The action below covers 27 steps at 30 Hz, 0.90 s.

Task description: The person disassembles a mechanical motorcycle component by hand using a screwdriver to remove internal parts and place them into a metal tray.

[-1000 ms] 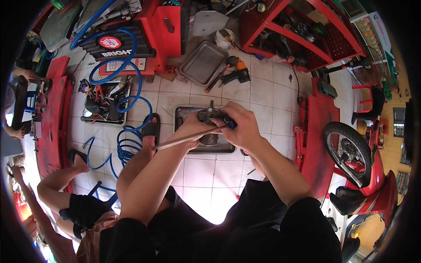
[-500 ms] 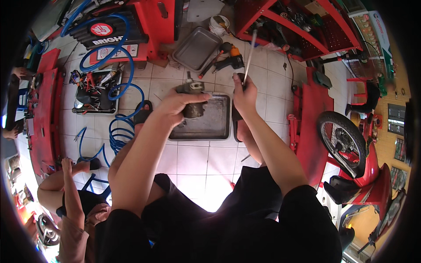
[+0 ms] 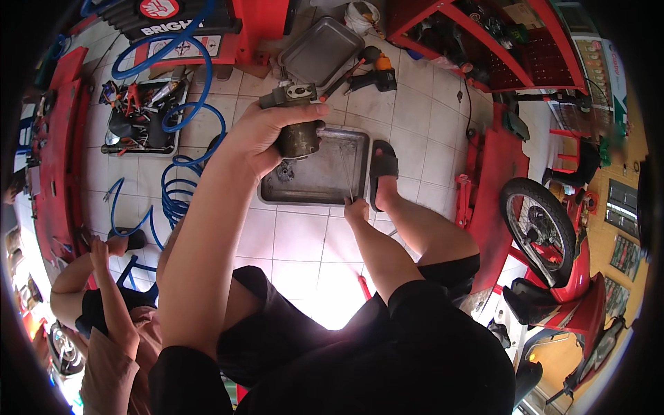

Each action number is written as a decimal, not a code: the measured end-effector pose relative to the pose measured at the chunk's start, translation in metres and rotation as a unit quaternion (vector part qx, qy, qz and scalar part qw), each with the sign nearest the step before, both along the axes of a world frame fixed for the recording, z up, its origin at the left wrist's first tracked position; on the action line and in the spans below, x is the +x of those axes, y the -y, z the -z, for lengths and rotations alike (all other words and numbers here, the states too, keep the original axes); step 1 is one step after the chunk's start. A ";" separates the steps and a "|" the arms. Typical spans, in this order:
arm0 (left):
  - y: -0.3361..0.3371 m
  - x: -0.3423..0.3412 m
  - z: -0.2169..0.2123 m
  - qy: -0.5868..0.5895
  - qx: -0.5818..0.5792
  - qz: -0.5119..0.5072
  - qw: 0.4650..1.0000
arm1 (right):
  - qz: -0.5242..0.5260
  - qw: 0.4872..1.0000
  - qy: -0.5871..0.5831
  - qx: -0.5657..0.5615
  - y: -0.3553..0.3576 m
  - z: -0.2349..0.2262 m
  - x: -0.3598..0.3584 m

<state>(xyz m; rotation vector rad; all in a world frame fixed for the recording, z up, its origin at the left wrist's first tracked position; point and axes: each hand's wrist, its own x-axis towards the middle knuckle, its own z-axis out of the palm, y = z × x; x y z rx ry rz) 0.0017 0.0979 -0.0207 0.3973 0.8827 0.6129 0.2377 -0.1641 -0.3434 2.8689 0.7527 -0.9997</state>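
Observation:
My left hand is closed around a grimy metal machine part, raised above the near tray's left side. The part has a rounded lower body and a lighter flat top with holes. Lower down, my right hand grips a long thin metal rod at the tray's near right edge. The rod's shaft slants over the grey metal tray, but I cannot tell whether its tip touches the bottom. A small dark toothed piece lies in the tray, below the held part.
Behind stand a second grey tray, a heat-gun-shaped yellow and black tool and a white bucket. A tool tray and coiled blue hose lie left. A red motorcycle is right; another person's arm shows lower left.
My right hand has come down and toward me, with the rod now over the tray. My left hand has lifted the metal part slightly up and away. The view has shifted a little.

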 end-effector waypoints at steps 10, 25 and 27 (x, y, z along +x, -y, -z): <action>0.001 0.001 -0.001 -0.023 -0.007 0.015 1.000 | 0.039 0.993 0.107 -0.027 0.000 0.003 0.003; 0.002 0.001 -0.010 -0.033 0.048 0.019 0.998 | -0.036 0.968 -0.120 0.218 -0.137 -0.160 0.080; 0.004 0.002 -0.009 -0.030 0.050 0.012 0.998 | 0.030 0.909 -0.314 0.274 -0.162 -0.214 0.060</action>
